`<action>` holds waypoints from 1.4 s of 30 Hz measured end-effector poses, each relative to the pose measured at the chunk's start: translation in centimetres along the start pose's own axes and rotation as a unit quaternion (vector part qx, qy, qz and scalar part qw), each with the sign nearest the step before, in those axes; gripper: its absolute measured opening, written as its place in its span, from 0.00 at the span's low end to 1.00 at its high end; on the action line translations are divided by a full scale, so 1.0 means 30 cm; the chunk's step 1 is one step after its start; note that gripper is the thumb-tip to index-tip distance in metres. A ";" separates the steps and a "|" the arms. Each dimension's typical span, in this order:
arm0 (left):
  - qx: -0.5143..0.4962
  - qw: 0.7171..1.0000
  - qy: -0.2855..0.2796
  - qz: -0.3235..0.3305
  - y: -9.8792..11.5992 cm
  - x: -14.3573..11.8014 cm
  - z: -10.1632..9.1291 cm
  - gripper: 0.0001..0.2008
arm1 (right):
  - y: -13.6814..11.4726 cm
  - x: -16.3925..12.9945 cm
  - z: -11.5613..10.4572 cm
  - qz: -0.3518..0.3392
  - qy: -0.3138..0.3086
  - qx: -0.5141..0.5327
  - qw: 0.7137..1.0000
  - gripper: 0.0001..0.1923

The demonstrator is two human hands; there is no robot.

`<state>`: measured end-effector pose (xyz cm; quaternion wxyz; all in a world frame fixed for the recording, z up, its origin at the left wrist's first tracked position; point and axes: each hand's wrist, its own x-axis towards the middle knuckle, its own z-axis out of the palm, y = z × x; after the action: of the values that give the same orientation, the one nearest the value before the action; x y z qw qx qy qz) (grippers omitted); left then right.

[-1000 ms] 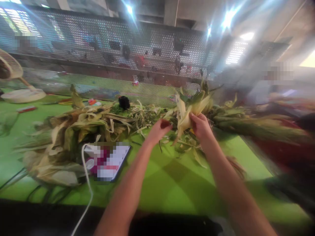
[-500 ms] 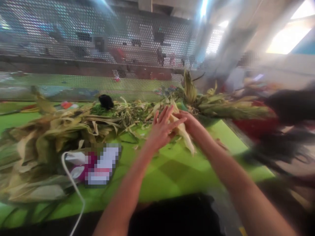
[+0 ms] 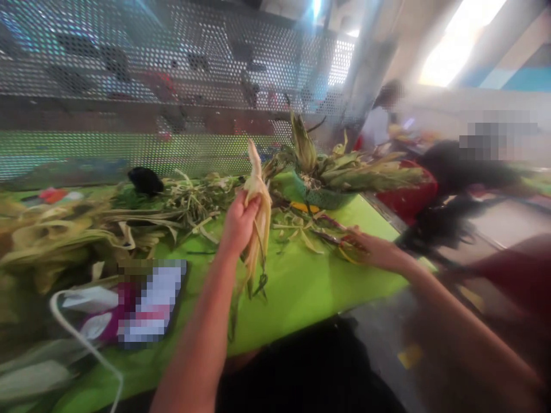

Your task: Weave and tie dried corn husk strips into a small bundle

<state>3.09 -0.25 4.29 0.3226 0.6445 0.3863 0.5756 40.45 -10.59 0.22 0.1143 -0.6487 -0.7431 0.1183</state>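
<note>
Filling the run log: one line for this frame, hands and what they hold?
left hand: shut on corn husk, raised | right hand: reaching among loose husks on green table, grip blurred

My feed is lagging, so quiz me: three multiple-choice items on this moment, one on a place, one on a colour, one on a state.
1. Where does the green woven basket of husked-off leaves stand?
A. at the far right of the table
B. on the floor
C. on the phone

2. What colour is the table top?
A. white
B. bright green
C. red

3. What is the state of the left hand?
A. open and flat on the table
B. closed round a pale yellow corn husk bundle, held upright
C. out of view

Key: 1 A, the basket sits near the far right edge; 2 B, bare cloth shows lime green; 3 B, fingers wrap the husks above the table.
</note>
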 end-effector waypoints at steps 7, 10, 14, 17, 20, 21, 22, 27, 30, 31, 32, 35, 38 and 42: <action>-0.160 0.964 -0.147 -0.151 -0.083 -0.025 0.107 0.18 | 0.022 -0.013 0.068 0.033 0.069 0.009 0.997 0.30; -0.183 0.948 -0.169 -0.196 -0.086 -0.032 0.111 0.22 | 0.046 -0.015 0.049 0.036 0.064 0.116 0.991 0.31; -0.138 0.962 -0.158 -0.175 -0.082 -0.032 0.107 0.22 | 0.019 -0.034 0.029 0.024 0.045 0.246 0.968 0.35; -0.124 0.966 -0.170 -0.149 -0.087 -0.033 0.117 0.20 | -0.059 -0.028 0.036 0.029 -0.018 0.329 0.944 0.32; -0.112 0.969 -0.178 -0.130 -0.093 -0.037 0.130 0.18 | -0.137 0.001 0.042 0.026 -0.034 0.377 0.925 0.26; -0.105 0.970 -0.177 -0.125 -0.094 -0.038 0.133 0.17 | -0.157 0.012 0.039 0.014 -0.025 0.371 0.928 0.24; -0.096 0.972 -0.179 -0.122 -0.095 -0.039 0.135 0.17 | -0.174 0.023 0.032 -0.004 -0.016 0.356 0.934 0.24; -0.067 0.974 -0.183 -0.112 -0.089 -0.040 0.142 0.15 | -0.242 0.067 -0.022 -0.095 -0.069 0.272 0.955 0.27; -0.077 0.966 -0.209 -0.129 -0.068 -0.048 0.148 0.17 | -0.290 0.086 -0.037 -0.111 -0.095 0.267 0.952 0.26; -0.082 0.961 -0.224 -0.138 -0.059 -0.051 0.150 0.18 | -0.306 0.091 -0.039 -0.114 -0.097 0.271 0.951 0.26; -0.091 0.956 -0.240 -0.146 -0.051 -0.055 0.151 0.19 | -0.321 0.096 -0.038 -0.116 -0.097 0.275 0.950 0.25; -0.128 0.939 -0.275 -0.160 -0.039 -0.064 0.154 0.23 | -0.355 0.105 -0.032 -0.104 -0.072 0.291 0.948 0.24; -0.154 0.928 -0.303 -0.155 -0.054 -0.065 0.160 0.26 | -0.369 0.113 -0.018 -0.085 -0.049 0.291 0.952 0.22; -0.127 0.925 -0.333 -0.131 -0.091 -0.062 0.175 0.28 | -0.373 0.121 0.014 -0.064 -0.044 0.241 0.967 0.18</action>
<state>7.87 -0.36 0.35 0.5844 0.6962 0.2614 0.3248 29.35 -8.47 3.52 0.2423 -0.5470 -0.7369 0.3147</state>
